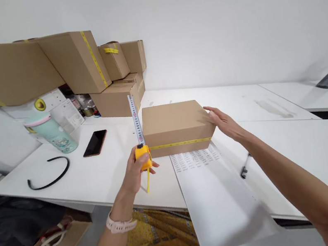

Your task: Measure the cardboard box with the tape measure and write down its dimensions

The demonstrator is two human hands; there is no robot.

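In my left hand (135, 169) is a yellow tape measure (143, 156), gripped with the thumb across its body. Its pale blade (135, 119) sticks out away from me, along the left end of a brown cardboard box (172, 117). A yellow strap hangs from the tape measure. Yellow tape runs along the box's near side. My right hand (222, 121) touches the right end of the box, fingers against it; part of them is hidden behind its edge. Under the box's near edge lies a sheet of paper (213, 190) with rows of handwriting, overhanging the table edge.
Several cardboard boxes (116, 99) are stacked at the back left. A phone (95, 143), a mint tumbler (54, 135) and a black curved band (65, 171) lie or stand on the left of the white table (116, 137). A pen (244, 170) lies right of the paper.
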